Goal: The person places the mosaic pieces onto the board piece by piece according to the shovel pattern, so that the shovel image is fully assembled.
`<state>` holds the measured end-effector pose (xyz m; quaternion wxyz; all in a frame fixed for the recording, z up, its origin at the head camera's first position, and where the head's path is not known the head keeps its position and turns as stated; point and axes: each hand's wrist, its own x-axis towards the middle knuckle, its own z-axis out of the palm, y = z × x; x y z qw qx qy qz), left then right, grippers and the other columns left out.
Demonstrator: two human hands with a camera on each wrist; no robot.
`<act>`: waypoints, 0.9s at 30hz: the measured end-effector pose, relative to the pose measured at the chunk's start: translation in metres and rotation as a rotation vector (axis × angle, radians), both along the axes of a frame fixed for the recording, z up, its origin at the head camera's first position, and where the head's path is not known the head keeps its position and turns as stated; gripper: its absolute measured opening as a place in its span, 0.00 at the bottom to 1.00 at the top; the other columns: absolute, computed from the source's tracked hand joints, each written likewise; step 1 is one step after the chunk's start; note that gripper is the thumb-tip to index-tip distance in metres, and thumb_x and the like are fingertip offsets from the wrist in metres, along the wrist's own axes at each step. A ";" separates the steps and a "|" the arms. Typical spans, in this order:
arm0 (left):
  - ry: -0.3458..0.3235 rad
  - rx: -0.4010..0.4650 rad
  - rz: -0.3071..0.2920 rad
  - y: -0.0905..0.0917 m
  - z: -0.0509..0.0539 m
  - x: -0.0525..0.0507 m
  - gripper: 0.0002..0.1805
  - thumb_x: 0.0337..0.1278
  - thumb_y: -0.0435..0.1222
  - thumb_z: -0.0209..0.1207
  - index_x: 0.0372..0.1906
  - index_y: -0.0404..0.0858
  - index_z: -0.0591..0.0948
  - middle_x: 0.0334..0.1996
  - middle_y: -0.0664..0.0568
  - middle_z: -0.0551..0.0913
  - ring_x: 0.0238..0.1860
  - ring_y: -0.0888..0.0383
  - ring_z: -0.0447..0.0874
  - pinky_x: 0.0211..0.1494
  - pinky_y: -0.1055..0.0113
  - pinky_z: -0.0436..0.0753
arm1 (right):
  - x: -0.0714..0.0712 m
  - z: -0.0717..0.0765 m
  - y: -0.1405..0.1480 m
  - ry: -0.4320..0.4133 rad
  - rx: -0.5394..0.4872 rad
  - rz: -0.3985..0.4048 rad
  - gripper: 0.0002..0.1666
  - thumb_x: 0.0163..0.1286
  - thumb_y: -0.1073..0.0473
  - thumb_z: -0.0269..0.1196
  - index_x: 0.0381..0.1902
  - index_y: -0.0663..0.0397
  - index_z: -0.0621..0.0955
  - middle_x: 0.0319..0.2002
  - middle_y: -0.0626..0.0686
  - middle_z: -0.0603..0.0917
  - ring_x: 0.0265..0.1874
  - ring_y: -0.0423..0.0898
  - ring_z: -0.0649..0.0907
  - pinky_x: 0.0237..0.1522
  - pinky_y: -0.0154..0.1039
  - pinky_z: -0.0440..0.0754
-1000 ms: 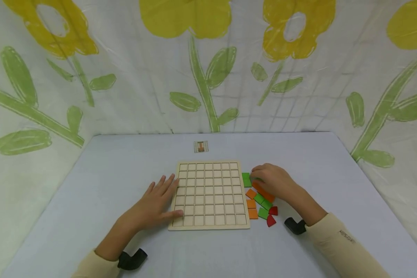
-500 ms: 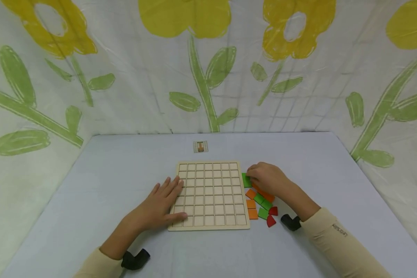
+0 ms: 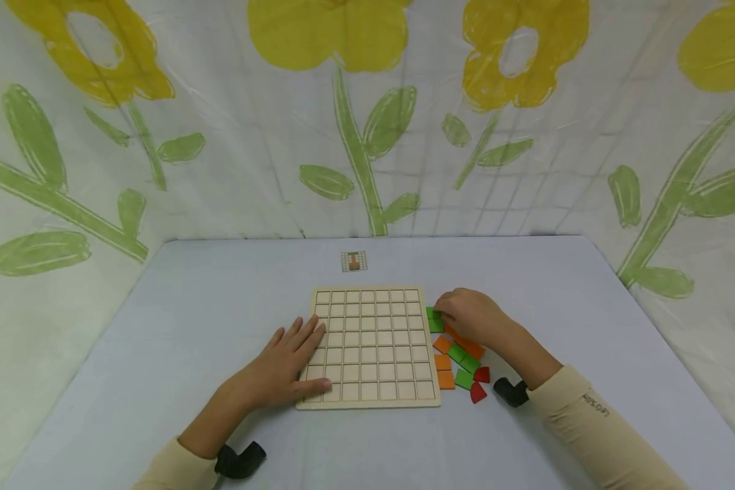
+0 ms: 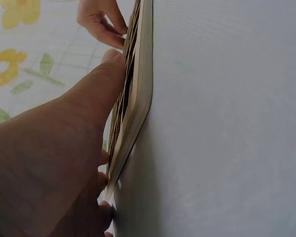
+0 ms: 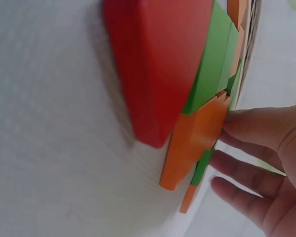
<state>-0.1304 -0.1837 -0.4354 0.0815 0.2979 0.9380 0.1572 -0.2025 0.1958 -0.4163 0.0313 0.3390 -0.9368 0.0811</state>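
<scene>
A wooden grid board lies flat on the table. My left hand rests with spread fingers on its left edge, thumb near the lower left corner; in the left wrist view the thumb lies along the board's rim. My right hand is bent down over the tiles beside the board, its fingertips at green tiles. The right wrist view shows its thumb at an orange tile and fingers around the far side. Tile contact is partly hidden, so a pinch cannot be confirmed.
Orange tiles, more green tiles and red quarter-round tiles lie right of the board. A small printed pattern card lies beyond the board. A flower-printed curtain hangs behind the table.
My right hand has shifted slightly left, from over the orange tiles to the green tiles near the board. My left hand has slid a little farther onto the board.
</scene>
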 end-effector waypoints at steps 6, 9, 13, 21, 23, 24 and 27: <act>-0.014 -0.001 0.002 0.000 -0.001 0.000 0.54 0.64 0.67 0.52 0.80 0.34 0.52 0.79 0.40 0.46 0.78 0.36 0.40 0.73 0.35 0.46 | -0.002 0.001 0.000 -0.012 0.005 0.004 0.07 0.66 0.70 0.65 0.39 0.58 0.89 0.39 0.52 0.89 0.39 0.50 0.86 0.44 0.44 0.84; -0.014 -0.001 0.002 -0.001 -0.002 0.000 0.54 0.64 0.67 0.52 0.80 0.34 0.51 0.79 0.40 0.46 0.78 0.36 0.40 0.73 0.35 0.46 | -0.002 0.003 -0.001 -0.021 0.009 0.000 0.07 0.65 0.70 0.66 0.37 0.58 0.89 0.38 0.52 0.89 0.38 0.49 0.85 0.43 0.43 0.84; -0.009 -0.001 0.002 0.000 -0.002 0.000 0.54 0.64 0.67 0.52 0.80 0.34 0.51 0.79 0.40 0.46 0.78 0.36 0.40 0.73 0.35 0.46 | -0.004 0.004 -0.003 -0.033 0.016 -0.004 0.06 0.65 0.70 0.67 0.36 0.57 0.88 0.37 0.52 0.88 0.37 0.49 0.85 0.42 0.43 0.84; -0.001 0.004 0.002 -0.002 -0.002 0.002 0.54 0.64 0.67 0.52 0.80 0.34 0.52 0.79 0.39 0.46 0.78 0.36 0.40 0.72 0.34 0.46 | -0.005 0.003 -0.008 -0.032 0.006 0.004 0.08 0.64 0.71 0.67 0.38 0.58 0.89 0.38 0.51 0.88 0.39 0.49 0.86 0.44 0.43 0.84; 0.005 0.010 -0.004 -0.003 -0.004 0.002 0.54 0.64 0.67 0.52 0.80 0.34 0.51 0.79 0.39 0.46 0.78 0.36 0.40 0.72 0.34 0.46 | -0.005 0.004 -0.008 -0.038 0.006 -0.005 0.08 0.64 0.71 0.66 0.38 0.58 0.89 0.38 0.51 0.88 0.39 0.48 0.86 0.44 0.43 0.84; 0.007 0.019 -0.006 -0.003 -0.005 0.002 0.54 0.65 0.66 0.52 0.80 0.34 0.51 0.79 0.38 0.46 0.78 0.35 0.40 0.72 0.34 0.46 | -0.005 0.004 -0.008 -0.041 0.005 -0.009 0.09 0.63 0.72 0.66 0.38 0.58 0.89 0.38 0.51 0.88 0.39 0.48 0.86 0.43 0.43 0.84; 0.017 0.045 -0.016 -0.004 -0.010 0.001 0.54 0.65 0.66 0.52 0.80 0.35 0.51 0.80 0.39 0.45 0.78 0.36 0.39 0.72 0.34 0.44 | -0.006 0.004 -0.005 -0.050 0.001 -0.021 0.10 0.63 0.72 0.65 0.40 0.59 0.89 0.39 0.52 0.88 0.39 0.48 0.85 0.43 0.43 0.84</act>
